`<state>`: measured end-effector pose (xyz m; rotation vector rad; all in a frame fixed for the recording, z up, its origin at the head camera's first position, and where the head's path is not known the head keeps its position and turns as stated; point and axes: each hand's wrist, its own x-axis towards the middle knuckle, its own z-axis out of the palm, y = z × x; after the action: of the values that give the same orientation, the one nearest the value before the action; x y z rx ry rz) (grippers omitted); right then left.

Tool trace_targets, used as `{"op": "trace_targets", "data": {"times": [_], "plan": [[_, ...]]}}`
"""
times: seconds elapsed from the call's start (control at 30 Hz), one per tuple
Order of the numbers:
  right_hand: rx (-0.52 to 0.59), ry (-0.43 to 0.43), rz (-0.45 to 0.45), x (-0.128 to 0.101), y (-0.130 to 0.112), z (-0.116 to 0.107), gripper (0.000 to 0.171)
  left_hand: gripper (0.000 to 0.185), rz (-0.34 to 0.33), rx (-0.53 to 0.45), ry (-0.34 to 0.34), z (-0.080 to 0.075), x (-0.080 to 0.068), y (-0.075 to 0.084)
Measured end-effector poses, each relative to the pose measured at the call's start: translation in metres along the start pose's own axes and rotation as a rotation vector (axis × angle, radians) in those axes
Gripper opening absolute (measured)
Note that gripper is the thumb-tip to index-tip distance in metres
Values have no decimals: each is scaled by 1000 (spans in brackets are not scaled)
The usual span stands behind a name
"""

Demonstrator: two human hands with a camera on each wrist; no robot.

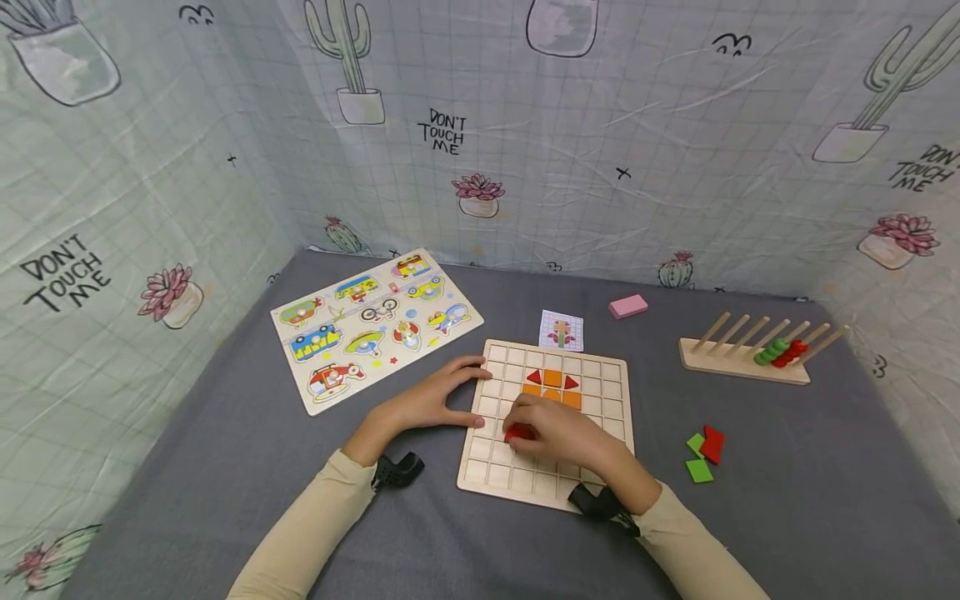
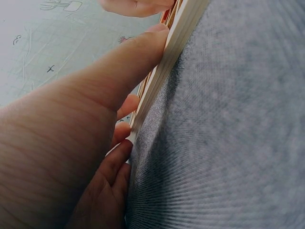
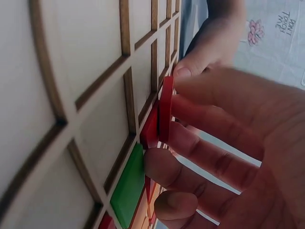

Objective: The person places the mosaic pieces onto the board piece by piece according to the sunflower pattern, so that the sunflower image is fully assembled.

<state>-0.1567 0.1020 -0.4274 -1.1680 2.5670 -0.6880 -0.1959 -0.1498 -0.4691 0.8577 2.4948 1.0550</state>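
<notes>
Hands at a wooden grid board (image 1: pixel 600 392) on a grey table.

Head view: the left hand (image 1: pixel 435 400) lies flat, fingers straight, on the board's left edge; the right hand (image 1: pixel 558 433) pinches a red tile (image 1: pixel 517 432) over the board's middle, below orange tiles (image 1: pixel 552 385).
Left wrist view: thumb (image 2: pixel 128 62) presses the board's edge.
Right wrist view: fingers (image 3: pixel 214 124) hold the red tile on edge against the board, beside a green tile (image 3: pixel 127 186).

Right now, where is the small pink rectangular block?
In the head view, the small pink rectangular block lies on the grey table near the back wall, between the small pattern card and the wooden peg rack.
</notes>
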Motion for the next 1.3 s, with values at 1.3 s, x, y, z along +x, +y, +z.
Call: {"op": "trace_targets", "data": {"times": [1.3], "plan": [[-32, 59, 51, 4, -1, 3, 11, 69, 0, -2, -3, 1, 1, 1]]}}
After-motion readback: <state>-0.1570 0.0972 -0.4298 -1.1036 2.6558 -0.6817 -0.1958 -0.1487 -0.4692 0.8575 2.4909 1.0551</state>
